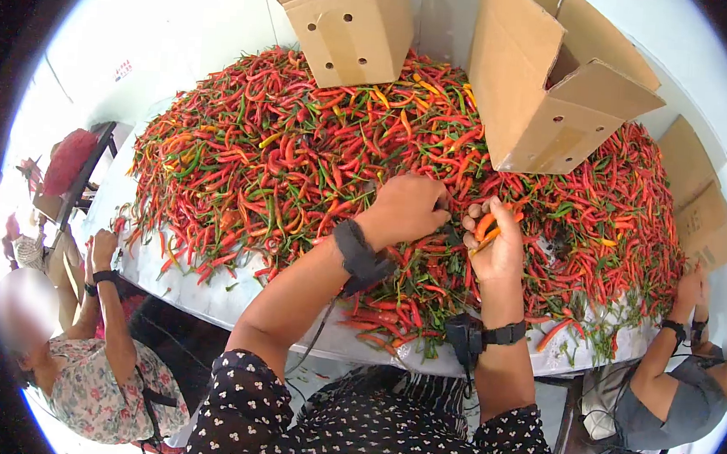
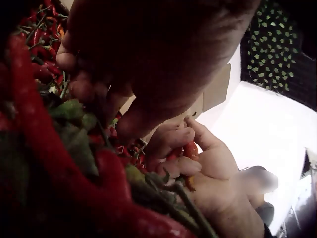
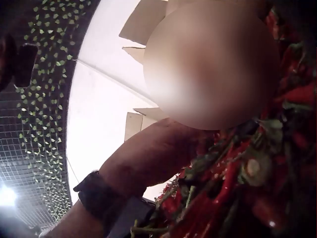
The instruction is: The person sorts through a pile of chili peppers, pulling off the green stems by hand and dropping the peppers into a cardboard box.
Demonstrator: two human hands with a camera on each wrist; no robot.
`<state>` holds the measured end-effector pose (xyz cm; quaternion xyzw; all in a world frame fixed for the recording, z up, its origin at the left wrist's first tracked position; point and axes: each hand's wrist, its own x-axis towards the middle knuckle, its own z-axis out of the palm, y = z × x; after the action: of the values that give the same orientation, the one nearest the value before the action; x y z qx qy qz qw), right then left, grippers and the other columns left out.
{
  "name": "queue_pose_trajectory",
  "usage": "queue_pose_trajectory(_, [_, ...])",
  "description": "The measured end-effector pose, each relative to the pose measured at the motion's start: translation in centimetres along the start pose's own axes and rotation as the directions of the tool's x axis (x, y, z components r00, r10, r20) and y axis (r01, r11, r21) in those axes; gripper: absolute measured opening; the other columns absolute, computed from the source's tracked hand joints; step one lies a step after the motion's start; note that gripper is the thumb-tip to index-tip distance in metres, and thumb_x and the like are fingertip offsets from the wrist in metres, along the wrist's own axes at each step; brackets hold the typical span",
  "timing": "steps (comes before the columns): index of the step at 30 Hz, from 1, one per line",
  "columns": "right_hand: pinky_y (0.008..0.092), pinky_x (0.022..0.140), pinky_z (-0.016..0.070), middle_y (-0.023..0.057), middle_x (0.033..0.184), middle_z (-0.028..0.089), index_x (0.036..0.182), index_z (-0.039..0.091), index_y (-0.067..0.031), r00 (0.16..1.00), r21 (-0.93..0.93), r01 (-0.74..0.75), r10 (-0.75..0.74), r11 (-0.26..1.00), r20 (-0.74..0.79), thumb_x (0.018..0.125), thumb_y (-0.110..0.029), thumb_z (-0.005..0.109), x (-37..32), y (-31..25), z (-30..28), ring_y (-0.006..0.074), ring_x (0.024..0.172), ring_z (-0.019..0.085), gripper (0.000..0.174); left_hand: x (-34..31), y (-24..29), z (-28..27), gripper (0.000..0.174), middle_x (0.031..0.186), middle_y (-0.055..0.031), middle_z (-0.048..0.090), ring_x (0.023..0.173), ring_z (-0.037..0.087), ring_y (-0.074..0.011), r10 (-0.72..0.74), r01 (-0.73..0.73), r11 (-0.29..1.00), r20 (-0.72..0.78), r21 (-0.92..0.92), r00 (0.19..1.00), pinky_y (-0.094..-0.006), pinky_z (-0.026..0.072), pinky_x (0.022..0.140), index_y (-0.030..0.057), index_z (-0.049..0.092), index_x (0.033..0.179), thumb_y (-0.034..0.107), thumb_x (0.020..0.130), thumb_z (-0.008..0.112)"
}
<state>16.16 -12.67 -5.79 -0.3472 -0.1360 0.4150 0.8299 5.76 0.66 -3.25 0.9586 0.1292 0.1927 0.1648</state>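
In the head view the left hand (image 1: 404,210) is over a broad heap of chilies (image 1: 293,156), its fingers bent downward. Beside it, to the right, the right hand (image 1: 499,248) is palm up, with curled fingers and thumb around a few orange and red chilies (image 1: 486,226). The left wrist view shows the left hand (image 2: 158,54) large and dark, fingertips at the heap; whether they pinch anything is unclear. Beyond it the right hand (image 2: 210,168) grips a red chili (image 2: 190,150). A blurred patch covers much of the right wrist view, beside the left forearm (image 3: 148,156).
Two cardboard boxes (image 1: 350,39) (image 1: 529,112) stand on the heap's far side. The pale table edge (image 1: 209,307) runs along the front. One person (image 1: 114,361) is at the left and another (image 1: 674,396) at the right, with hands near the table. Flattened cardboard (image 1: 702,206) leans at the right.
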Motion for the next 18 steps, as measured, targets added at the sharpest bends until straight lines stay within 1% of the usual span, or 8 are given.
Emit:
queue_pose_trajectory(2, [0.0225, 0.043, 0.035, 0.0035, 0.072, 0.056, 0.081, 0.053, -0.0102, 1.0, -0.02, -0.002, 0.002, 1.0, -0.007, 0.082, -0.026, 0.058, -0.2, 0.0, 0.3, 0.0146, 0.061, 0.054, 0.017, 0.0, -0.3, 0.3, 0.027, 0.08, -0.018, 0.059, 0.078, 0.058, -0.0347, 0.001, 0.003, 0.999, 0.101, -0.04, 0.995, -0.0437, 0.0455, 0.068, 0.0033, 0.058, 0.085, 0.027, 0.071, 0.06])
queue_pose_trajectory(6, [0.0221, 0.042, 0.0347, 0.0032, 0.072, 0.056, 0.081, 0.054, -0.0092, 0.999, -0.068, -0.041, 0.042, 0.997, 0.009, 0.081, -0.025, 0.059, -0.4, 0.0, 0.5, 0.014, 0.059, 0.054, 0.017, -0.3, -0.8, 0.4, 0.027, 0.079, -0.0189, 0.059, 0.077, 0.058, -0.0357, 0.039, -0.035, 0.997, 0.056, -0.063, 0.998, -0.0439, 0.0455, 0.068, 0.0034, 0.059, 0.086, 0.026, 0.071, 0.06])
queue_pose_trajectory(8, [0.0219, 0.042, 0.0348, 0.0032, 0.072, 0.057, 0.082, 0.055, -0.0088, 0.999, -0.102, -0.046, 0.047, 0.994, 0.01, 0.081, -0.024, 0.059, -0.4, 0.0, 0.6, 0.0136, 0.059, 0.054, 0.016, -0.4, -0.8, -0.4, 0.023, 0.074, -0.0142, 0.061, 0.069, 0.06, -0.0281, 0.03, -0.024, 0.985, 0.031, -0.173, 0.999, -0.0369, 0.0469, 0.063, 0.0028, 0.059, 0.087, 0.021, 0.073, 0.06])
queue_pose_trajectory(9, [0.0214, 0.042, 0.0349, 0.0033, 0.072, 0.057, 0.083, 0.055, -0.0084, 0.999, -0.176, -0.032, 0.032, 0.984, -0.004, 0.081, -0.022, 0.059, -0.7, -0.1, 1.0, 0.013, 0.057, 0.054, 0.015, -0.4, -0.9, -0.9, 0.023, 0.074, -0.0142, 0.061, 0.069, 0.06, -0.0281, 0.034, -0.027, 0.985, 0.035, -0.171, 0.999, -0.0369, 0.0469, 0.063, 0.0028, 0.059, 0.087, 0.021, 0.073, 0.06])
queue_pose_trajectory(11, [0.0199, 0.041, 0.0346, 0.0028, 0.07, 0.057, 0.089, 0.057, -0.0059, 1.0, -0.272, -0.011, 0.006, 0.962, -0.016, 0.082, -0.017, 0.058, -1.1, 0.0, 1.7, 0.0094, 0.053, 0.051, 0.013, -0.4, -1.0, -2.0, 0.017, 0.07, -0.0064, 0.06, 0.064, 0.059, -0.0148, -0.139, 0.199, 0.81, 0.149, -0.552, 0.979, -0.0268, 0.0455, 0.058, 0.0014, 0.058, 0.087, 0.015, 0.077, 0.058])
queue_pose_trajectory(12, [0.0199, 0.041, 0.0346, 0.0028, 0.07, 0.057, 0.089, 0.057, -0.0059, 1.0, -0.266, -0.009, 0.004, 0.964, -0.019, 0.082, -0.017, 0.058, -1.2, 0.1, 1.6, 0.0094, 0.053, 0.051, 0.013, -0.4, -0.7, -2.5, 0.017, 0.07, -0.0064, 0.06, 0.064, 0.059, -0.0148, -0.137, 0.199, 0.813, 0.154, -0.547, 0.979, -0.0268, 0.0455, 0.058, 0.0014, 0.058, 0.087, 0.015, 0.077, 0.058])
queue_pose_trajectory(14, [0.0188, 0.041, 0.0344, 0.0018, 0.067, 0.056, 0.092, 0.058, -0.003, 0.992, -0.401, 0.025, 0.026, 0.916, 0.121, 0.082, -0.015, 0.058, -1.2, 0.3, 1.6, 0.007, 0.05, 0.049, 0.016, -0.6, 0.0, -3.4, 0.013, 0.068, -0.0054, 0.059, 0.064, 0.056, -0.0102, -0.185, 0.295, 0.588, 0.23, -0.753, 0.955, -0.0241, 0.0448, 0.056, -0.0016, 0.057, 0.079, 0.011, 0.075, 0.057])
queue_pose_trajectory(18, [0.0181, 0.041, 0.0334, 0.0009, 0.062, 0.054, 0.09, 0.058, -0.0008, 0.989, -0.43, 0.022, 0.044, 0.903, 0.144, 0.08, -0.015, 0.059, -1.5, 0.1, 2.2, 0.0059, 0.049, 0.048, 0.017, -0.8, 0.5, -3.1, 0.012, 0.071, -0.0002, 0.057, 0.064, 0.054, -0.0068, -0.128, 0.277, 0.567, 0.249, -0.776, 0.96, -0.0208, 0.0429, 0.057, 0.0014, 0.057, 0.086, 0.012, 0.08, 0.056])
